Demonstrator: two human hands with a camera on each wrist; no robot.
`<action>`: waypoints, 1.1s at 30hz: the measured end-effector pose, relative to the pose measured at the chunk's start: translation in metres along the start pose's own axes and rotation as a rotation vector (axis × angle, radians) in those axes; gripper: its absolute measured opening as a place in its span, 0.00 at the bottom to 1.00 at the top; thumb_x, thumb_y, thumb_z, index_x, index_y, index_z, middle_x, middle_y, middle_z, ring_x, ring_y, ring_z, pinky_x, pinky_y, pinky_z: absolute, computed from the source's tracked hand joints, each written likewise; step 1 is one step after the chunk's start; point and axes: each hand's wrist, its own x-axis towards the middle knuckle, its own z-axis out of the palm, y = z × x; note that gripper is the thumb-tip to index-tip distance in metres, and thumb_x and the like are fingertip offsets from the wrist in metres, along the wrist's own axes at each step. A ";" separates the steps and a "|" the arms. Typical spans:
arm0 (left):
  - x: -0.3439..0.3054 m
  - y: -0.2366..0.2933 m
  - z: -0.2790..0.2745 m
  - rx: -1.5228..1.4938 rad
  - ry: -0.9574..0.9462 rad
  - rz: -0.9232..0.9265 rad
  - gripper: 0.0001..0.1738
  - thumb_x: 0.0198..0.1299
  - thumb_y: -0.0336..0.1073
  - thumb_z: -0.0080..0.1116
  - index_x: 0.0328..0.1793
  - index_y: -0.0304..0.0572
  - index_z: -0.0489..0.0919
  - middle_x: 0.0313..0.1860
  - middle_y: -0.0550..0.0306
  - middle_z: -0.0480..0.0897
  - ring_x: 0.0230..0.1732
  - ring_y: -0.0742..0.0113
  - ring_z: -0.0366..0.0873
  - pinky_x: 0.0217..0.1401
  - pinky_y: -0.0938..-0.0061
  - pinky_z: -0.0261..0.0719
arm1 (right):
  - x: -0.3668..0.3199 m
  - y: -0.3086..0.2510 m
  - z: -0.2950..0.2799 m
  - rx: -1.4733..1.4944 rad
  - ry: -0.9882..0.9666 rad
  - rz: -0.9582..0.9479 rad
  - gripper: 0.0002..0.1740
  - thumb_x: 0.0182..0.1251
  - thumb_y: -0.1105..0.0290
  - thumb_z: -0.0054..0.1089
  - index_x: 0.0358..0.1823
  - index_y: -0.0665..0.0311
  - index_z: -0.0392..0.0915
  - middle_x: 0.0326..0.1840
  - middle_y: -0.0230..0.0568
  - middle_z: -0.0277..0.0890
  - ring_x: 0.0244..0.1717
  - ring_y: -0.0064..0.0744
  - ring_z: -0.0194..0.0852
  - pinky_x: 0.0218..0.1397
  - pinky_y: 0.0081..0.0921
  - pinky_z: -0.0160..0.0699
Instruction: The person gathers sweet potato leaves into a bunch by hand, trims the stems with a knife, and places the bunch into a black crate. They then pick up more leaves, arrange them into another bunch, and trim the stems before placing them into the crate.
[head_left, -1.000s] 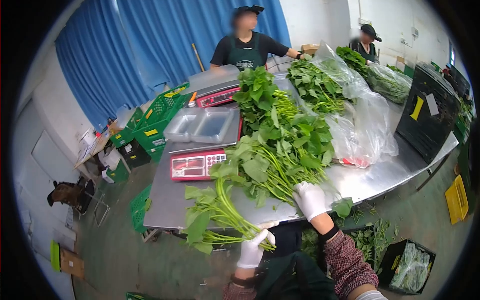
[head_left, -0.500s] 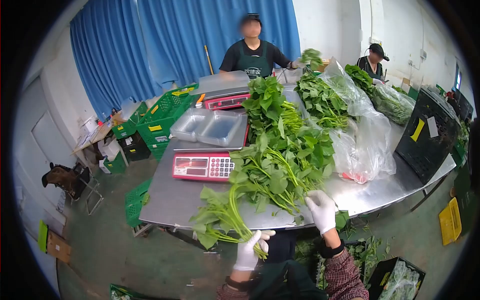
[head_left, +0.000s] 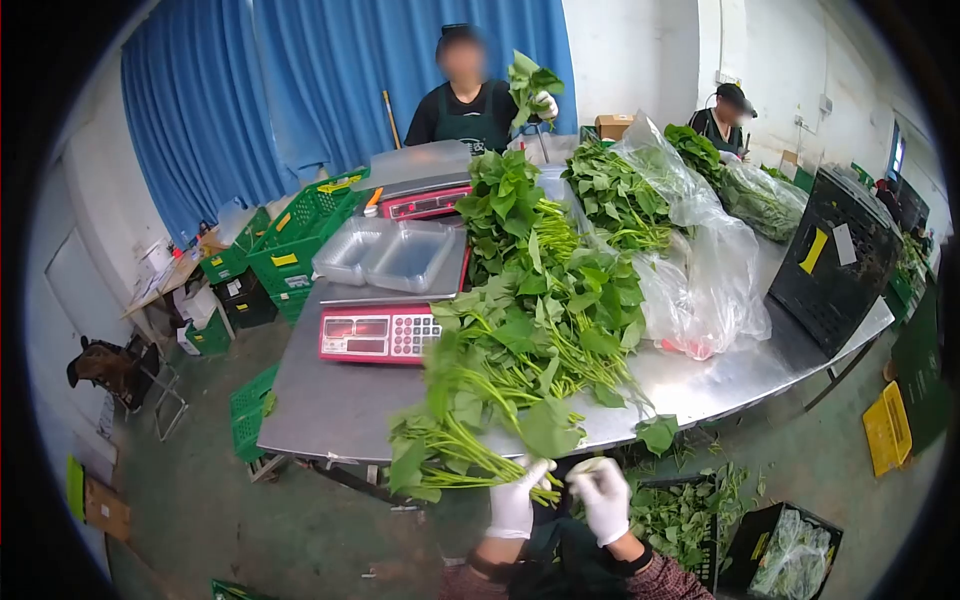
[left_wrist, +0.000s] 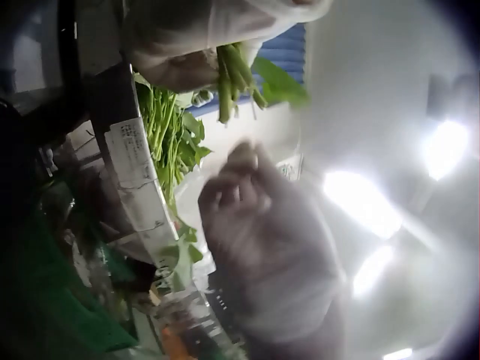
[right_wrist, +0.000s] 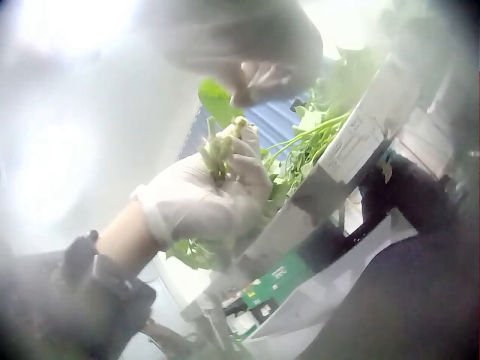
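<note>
My gloved left hand (head_left: pixel 513 507) grips a bunch of long-stemmed leafy greens (head_left: pixel 455 455) by the stem ends, over the table's front edge. Its leaves spread left and forward. The left wrist view shows the cut stems (left_wrist: pixel 234 75) poking out past the fingers. Close to their right is my gloved right hand (head_left: pixel 604 500), its fingers curled and nothing visible between them. In the right wrist view the left hand (right_wrist: pixel 206 199) holds the stems below the blurred right hand (right_wrist: pixel 247 45). A large heap of the same greens (head_left: pixel 560 310) lies ahead.
Left of the heap stands a red-and-white scale (head_left: pixel 375 335) with clear plastic trays (head_left: pixel 400 255) on it. A clear plastic bag (head_left: pixel 705 290) and a black crate (head_left: pixel 835 265) are at right. Across the table a person (head_left: pixel 470 110) lifts greens. Below sits a crate of leaves (head_left: pixel 680 520).
My right hand has moved from the heap's front edge left and down beside the stem ends. The left hand keeps its bunch, where a large leaf now shows. The person opposite has raised greens higher.
</note>
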 end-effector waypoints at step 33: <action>0.002 0.020 -0.047 -0.084 -0.094 -0.011 0.09 0.59 0.26 0.55 0.46 0.33 0.76 0.24 0.60 0.74 0.26 0.71 0.72 0.31 0.78 0.71 | 0.078 0.011 0.022 -1.412 -0.181 -0.526 0.11 0.51 0.60 0.66 0.29 0.57 0.78 0.26 0.38 0.71 0.28 0.38 0.73 0.29 0.32 0.70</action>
